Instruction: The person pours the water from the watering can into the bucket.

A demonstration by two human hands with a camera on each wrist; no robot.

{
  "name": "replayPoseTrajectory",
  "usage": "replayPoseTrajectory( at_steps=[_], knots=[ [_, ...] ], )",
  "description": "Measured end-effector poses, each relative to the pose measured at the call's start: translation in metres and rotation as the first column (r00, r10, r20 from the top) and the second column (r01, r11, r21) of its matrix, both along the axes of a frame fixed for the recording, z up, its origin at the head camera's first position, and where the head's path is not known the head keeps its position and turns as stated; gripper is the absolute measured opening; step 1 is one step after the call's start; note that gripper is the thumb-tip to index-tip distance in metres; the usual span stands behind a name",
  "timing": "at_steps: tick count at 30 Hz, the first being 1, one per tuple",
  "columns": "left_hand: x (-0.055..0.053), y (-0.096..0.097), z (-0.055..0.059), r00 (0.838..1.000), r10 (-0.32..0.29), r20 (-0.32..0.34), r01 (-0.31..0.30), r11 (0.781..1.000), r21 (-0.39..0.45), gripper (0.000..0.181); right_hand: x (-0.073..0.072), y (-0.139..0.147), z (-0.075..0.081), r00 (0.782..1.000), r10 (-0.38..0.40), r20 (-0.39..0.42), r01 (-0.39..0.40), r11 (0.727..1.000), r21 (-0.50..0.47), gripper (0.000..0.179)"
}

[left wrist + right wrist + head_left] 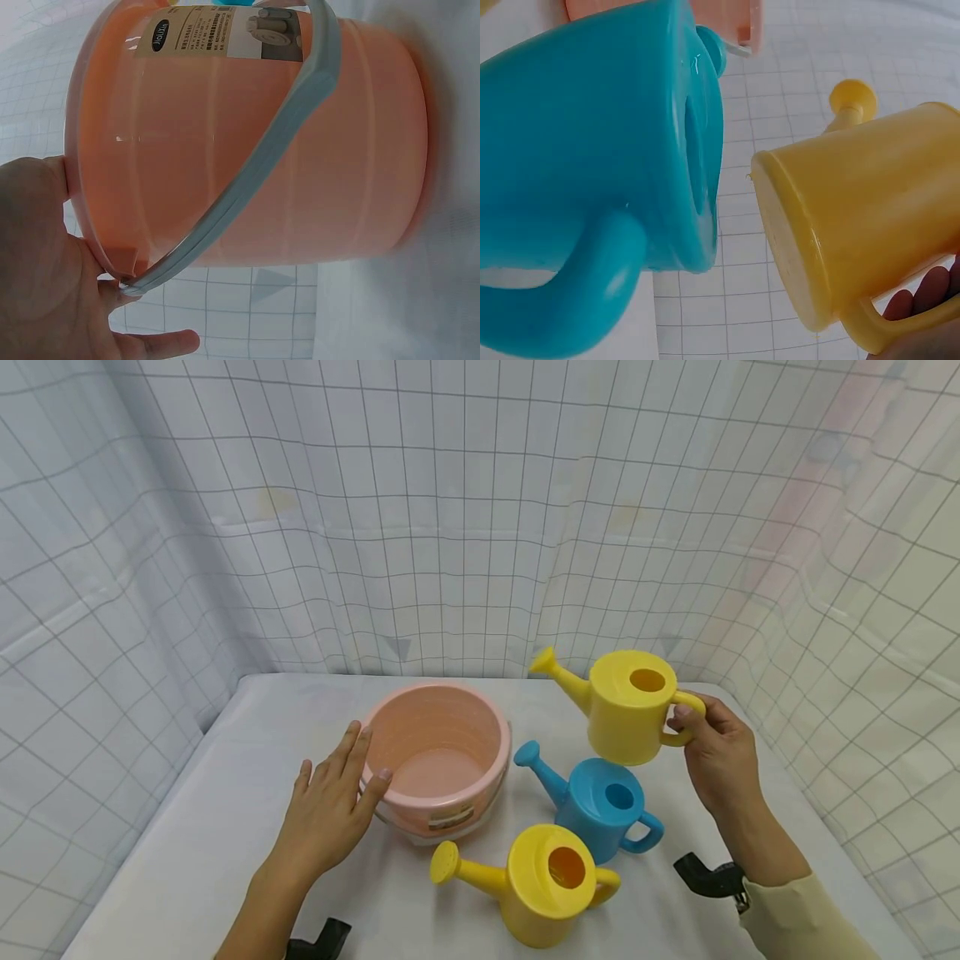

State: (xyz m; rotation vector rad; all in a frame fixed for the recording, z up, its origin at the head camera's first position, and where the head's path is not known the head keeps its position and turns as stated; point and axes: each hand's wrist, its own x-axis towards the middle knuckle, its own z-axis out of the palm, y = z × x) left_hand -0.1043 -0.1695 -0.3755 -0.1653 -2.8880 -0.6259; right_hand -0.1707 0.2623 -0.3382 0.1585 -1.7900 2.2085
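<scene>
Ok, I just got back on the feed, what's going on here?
The person's right hand holds a yellow watering can by its handle, up off the table. The left hand touches the edge of the pink bucket, fingers straight. A blue watering can and a second yellow watering can stand near it.

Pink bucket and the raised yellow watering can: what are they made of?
The pink bucket looks like glossy plastic: smooth walls with faint moulded bands. The raised yellow watering can is probably plastic too, satin-finished: even colour, soft sheen, tiny burr at its base.
</scene>
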Motion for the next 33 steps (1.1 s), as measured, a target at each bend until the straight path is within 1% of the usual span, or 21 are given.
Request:
replayPoseTrajectory(
  at_steps=[8, 17, 23, 28, 33],
  knots=[
    [0.0, 0.0, 0.001, 1.0, -0.002, -0.003, 0.002, 1.0, 0.004, 0.066, 0.004, -0.004, 0.007, 0.997, 0.062, -0.038, -0.061, 0.998, 0.014, 0.021],
    [0.001, 0.0, 0.0, 1.0, -0.001, -0.007, 0.001, 1.0, 0.003, 0.066, 0.01, -0.009, 0.017, 0.99, 0.124, -0.072, -0.122, 0.992, 0.027, 0.02],
    [0.001, 0.0, 0.0, 1.0, 0.0, -0.012, 0.0, 1.0, 0.003, 0.066, 0.013, -0.012, 0.023, 0.985, 0.146, -0.092, -0.143, 0.989, 0.038, 0.022],
    [0.001, 0.001, -0.001, 1.0, 0.001, -0.013, -0.001, 1.0, -0.001, 0.066, 0.015, -0.014, 0.026, 0.983, 0.162, -0.09, -0.156, 0.986, 0.063, 0.023],
    [0.001, 0.0, -0.001, 1.0, 0.001, -0.014, -0.001, 1.0, -0.001, 0.066, 0.016, -0.017, 0.03, 0.983, 0.164, -0.083, -0.154, 0.982, 0.108, 0.023]
  ],
)
